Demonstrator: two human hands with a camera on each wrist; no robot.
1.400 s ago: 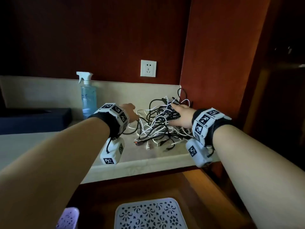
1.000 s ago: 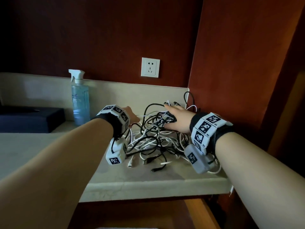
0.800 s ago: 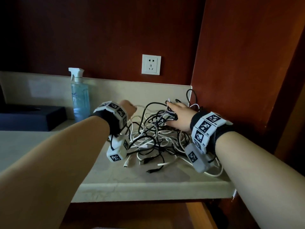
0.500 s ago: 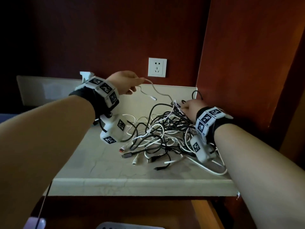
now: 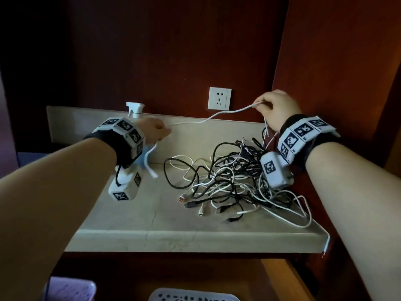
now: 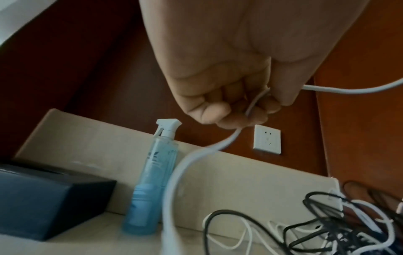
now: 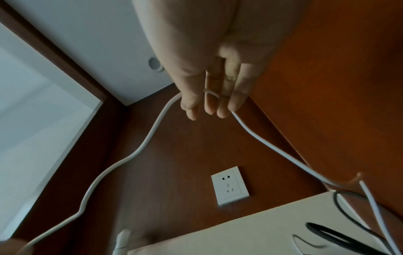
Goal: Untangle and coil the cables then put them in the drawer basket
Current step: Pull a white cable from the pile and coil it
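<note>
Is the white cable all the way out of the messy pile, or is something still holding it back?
Not fully free. The left hand and right hand hold the thin white cable in the air, but past the right hand it drops into the tangled pile of black and white cables, which seems to hold it.

The head view is dim, its dark red-brown wooden wall panels (image 5: pixel 152 51) sinking almost to black at upper left, while soft light from the right warms the side panel and leaves the pale stone countertop (image 5: pixel 173 227) a dull grey with only faint shadows under the tangle of black and white cables (image 5: pixel 230 183). Wide-angle distortion bends the counter edge and swells the forearms at the frame's sides. Both wrist views are soft and slightly grainy, and the thin white cable (image 6: pixel 174 181) nearest the left wrist camera is smeared by blur, as is the clear blue plastic spray bottle (image 6: pixel 150 186).
</note>
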